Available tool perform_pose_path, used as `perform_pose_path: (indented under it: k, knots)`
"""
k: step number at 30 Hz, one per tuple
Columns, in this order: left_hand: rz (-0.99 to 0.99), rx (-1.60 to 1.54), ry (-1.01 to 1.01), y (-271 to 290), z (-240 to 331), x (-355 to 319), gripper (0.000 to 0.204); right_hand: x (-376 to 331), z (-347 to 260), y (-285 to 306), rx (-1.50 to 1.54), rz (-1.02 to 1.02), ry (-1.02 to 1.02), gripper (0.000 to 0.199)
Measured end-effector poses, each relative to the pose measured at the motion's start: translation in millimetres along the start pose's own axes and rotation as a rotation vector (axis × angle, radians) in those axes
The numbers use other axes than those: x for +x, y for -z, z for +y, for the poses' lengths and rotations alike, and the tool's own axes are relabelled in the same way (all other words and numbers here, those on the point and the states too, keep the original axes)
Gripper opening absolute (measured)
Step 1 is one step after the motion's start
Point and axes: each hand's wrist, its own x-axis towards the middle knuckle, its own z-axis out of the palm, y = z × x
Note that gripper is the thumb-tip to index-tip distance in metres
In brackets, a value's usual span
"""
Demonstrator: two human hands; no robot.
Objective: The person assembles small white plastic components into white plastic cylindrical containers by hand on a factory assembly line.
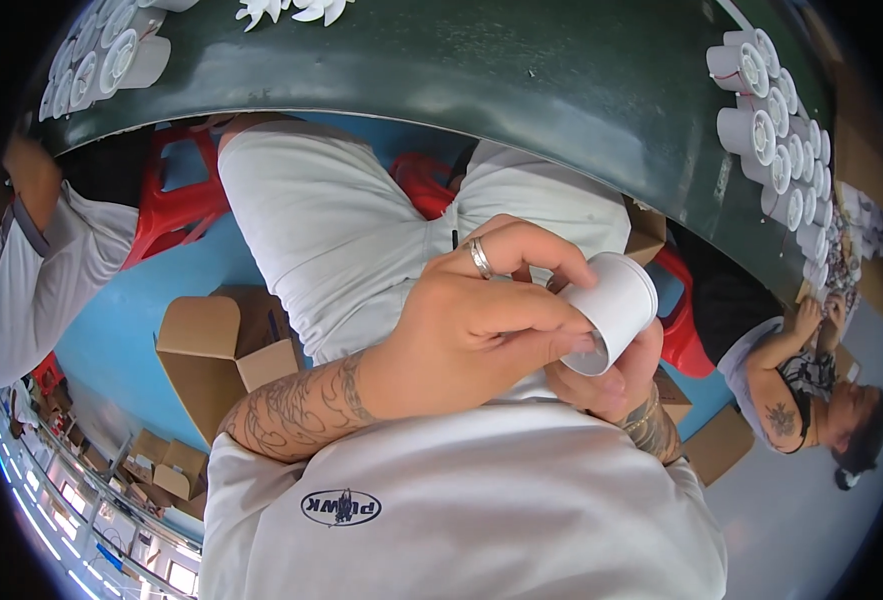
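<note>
A small white cylindrical housing [616,305] with a shiny round face at its near end is held over my lap. My left hand [481,325], ring on one finger and tattooed forearm coming in from the lower left, wraps over it from above. Partly hidden under the left hand, my right hand [611,385], with a beaded bracelet at the wrist, cups the cylinder's lower end from below. Both hands touch the cylinder. My white trousers and white shirt lie behind and below them.
A dark green table [521,70] curves across the top. It holds rows of white cylinders at the right [771,130] and left [111,60], and white petal-shaped parts [291,10]. An open cardboard box [216,350] and red stools [176,200] stand on the blue floor. Other people sit left [31,270] and right [811,390].
</note>
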Motion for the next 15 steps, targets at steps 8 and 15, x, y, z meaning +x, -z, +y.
perform_pose_path:
  k: [8, 15]
  knots:
    - [0.238, -0.02, 0.07, -12, 5, -4, 0.009, 17, -17, -23, -0.156, 0.116, 0.148, 0.065]
    - [0.37, -0.017, 0.033, -20, 7, 7, 0.011, 36, -21, -43, -1.042, 0.102, 0.738, 0.065]
